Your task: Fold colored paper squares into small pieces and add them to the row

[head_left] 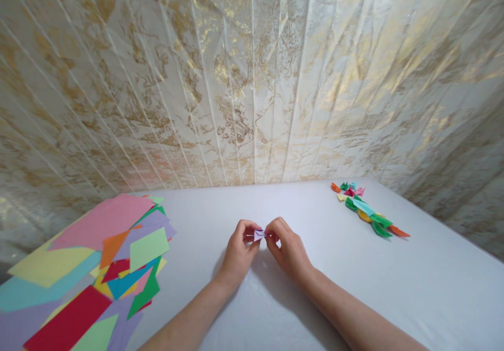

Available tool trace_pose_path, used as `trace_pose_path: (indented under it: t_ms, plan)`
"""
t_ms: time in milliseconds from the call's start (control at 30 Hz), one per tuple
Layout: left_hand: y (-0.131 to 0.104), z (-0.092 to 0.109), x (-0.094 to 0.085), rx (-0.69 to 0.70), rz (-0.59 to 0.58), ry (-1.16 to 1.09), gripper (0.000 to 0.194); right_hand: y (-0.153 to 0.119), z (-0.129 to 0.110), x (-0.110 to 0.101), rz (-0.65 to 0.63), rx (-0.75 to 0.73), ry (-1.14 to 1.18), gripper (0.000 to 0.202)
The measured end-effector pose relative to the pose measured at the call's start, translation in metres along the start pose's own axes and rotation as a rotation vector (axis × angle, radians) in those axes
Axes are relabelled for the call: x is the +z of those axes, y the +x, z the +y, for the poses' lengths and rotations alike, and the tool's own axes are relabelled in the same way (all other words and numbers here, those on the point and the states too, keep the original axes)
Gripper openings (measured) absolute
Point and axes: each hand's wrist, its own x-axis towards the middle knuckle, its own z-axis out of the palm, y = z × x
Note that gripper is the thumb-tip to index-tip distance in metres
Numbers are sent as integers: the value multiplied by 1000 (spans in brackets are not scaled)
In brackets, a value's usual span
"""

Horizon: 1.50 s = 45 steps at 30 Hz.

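A small folded piece of light purple paper (259,234) is held up between both hands, above the middle of the white table. My left hand (241,248) pinches its left side between thumb and fingers. On the other side, my right hand (288,247) grips the right end with thumb and fingertips. The fingertips of the two hands are close together, and they partly cover the paper.
Loose coloured paper sheets, among them a pink sheet (106,219) and a red strip (69,319), overlap on the left of the table (205,209). Several small folded paper pieces (364,207) lie at the back right. A patterned curtain (236,78) hangs behind.
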Motion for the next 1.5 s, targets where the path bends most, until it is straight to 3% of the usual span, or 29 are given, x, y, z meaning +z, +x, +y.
trace_pose_path:
  t_ms: [333, 600, 767, 867, 1000, 1167, 1367, 1500]
  plan:
    - [-1, 4, 0, 41, 22, 35, 26, 0, -2, -2, -20, 30, 18, 17]
    - [-2, 11, -1, 182, 3, 225, 18, -2, 2, 3, 8, 93, 104, 11]
    - [-5, 15, -2, 266, 75, 396, 17, -2, -2, 4, 42, 181, 212, 4]
    - [-7, 13, -3, 243, 106, 456, 15, -1, -8, 5, -8, 157, 345, 4]
    - [-7, 11, 0, 179, 60, 475, 20, -1, -10, 8, -56, 180, 508, 11]
    - [-10, 15, 5, 159, -50, 404, 18, 3, 7, 10, 39, 332, 507, 19]
    - [-9, 12, 4, 51, 52, 268, 11, 7, 20, 12, 25, 430, 618, 31]
    - [-5, 8, 4, -55, 5, 173, 7, 7, 16, 11, -26, 422, 643, 32]
